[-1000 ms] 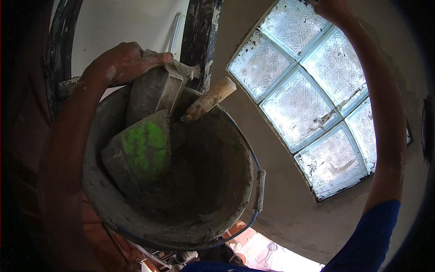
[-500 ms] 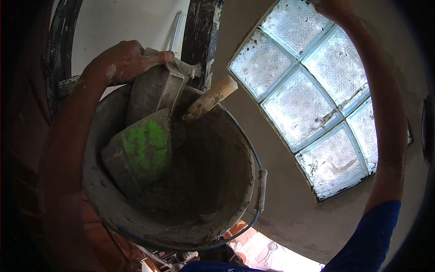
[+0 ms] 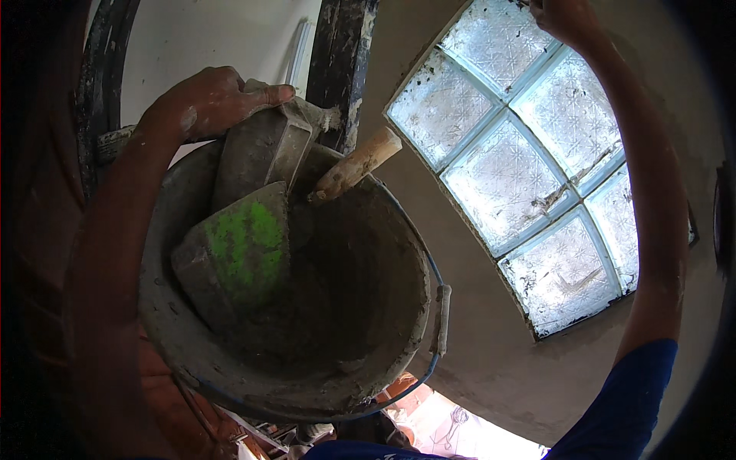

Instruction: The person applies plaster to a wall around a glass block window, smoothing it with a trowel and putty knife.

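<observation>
Nothing shifted since earlier frames. Left hand (image 3: 211, 103) clamped over grey float (image 3: 261, 149) at bucket (image 3: 192, 349) far rim – wooden trowel handle (image 3: 356, 165) just right of it, slanting up-right. Right hand (image 3: 567, 19) far off, on glass-block window (image 3: 529, 161); grip unclear.

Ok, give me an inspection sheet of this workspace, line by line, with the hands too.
Surface: plastered wall, grey and smooth, around the window.
Job's things: mortar-caked bucket with a blue wire handle; inside, a green-faced float, a grey float and a wooden tool handle.
Clutter: nothing seen.
Hands: left hand grips the bucket rim and the grey float; right hand is raised to the top of the glass-block window, grip cut off by the frame edge.
Cables: nothing seen.
Surroundings: dark door frame, brick wall at left.
</observation>
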`<state>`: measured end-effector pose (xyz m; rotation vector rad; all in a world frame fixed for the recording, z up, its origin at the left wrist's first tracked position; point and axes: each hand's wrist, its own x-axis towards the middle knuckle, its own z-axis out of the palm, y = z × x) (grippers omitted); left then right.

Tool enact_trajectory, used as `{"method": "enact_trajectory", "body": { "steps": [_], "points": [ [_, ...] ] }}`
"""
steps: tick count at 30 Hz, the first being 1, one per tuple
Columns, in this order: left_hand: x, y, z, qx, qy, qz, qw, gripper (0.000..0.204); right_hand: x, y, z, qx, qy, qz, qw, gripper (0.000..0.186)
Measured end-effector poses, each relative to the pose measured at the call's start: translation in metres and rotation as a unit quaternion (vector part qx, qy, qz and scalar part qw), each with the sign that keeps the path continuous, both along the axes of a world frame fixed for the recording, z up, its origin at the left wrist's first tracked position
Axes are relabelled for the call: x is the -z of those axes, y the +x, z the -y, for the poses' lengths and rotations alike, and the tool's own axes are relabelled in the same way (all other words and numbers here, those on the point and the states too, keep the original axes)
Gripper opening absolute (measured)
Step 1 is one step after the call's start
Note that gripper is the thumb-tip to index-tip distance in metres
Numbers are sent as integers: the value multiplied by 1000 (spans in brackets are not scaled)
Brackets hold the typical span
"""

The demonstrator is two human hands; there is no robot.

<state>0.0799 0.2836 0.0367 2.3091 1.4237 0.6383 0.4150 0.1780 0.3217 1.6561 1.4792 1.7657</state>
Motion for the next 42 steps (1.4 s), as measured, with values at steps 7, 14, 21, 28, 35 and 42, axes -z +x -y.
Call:
{"method": "enact_trajectory", "body": {
  "steps": [7,14,21,28,35,42],
  "points": [
    [2,1,0,-6,1,-9,1000,96,-6,-16,7,-14,14,-99,995,28],
    [1,1,-2,-7,3,-6,1000,98,-10,-1,-9,7,-27,-17,999,32],
    [4,1,0,-3,23,8,1000,93,-12,-12,-8,26,8,-58,998,43],
    [5,0,-2,3,22,11,1000,90,-19,-16,-3,12,-15,-58,998,37],
    [-2,-2,1,-3,7,-12,1000,89,-27,-16,8,17,-17,-58,998,35],
    [0,11,7,-4,29,7,1000,87,-13,-24,29,31,-10,-94,995,35]
  ]
}}
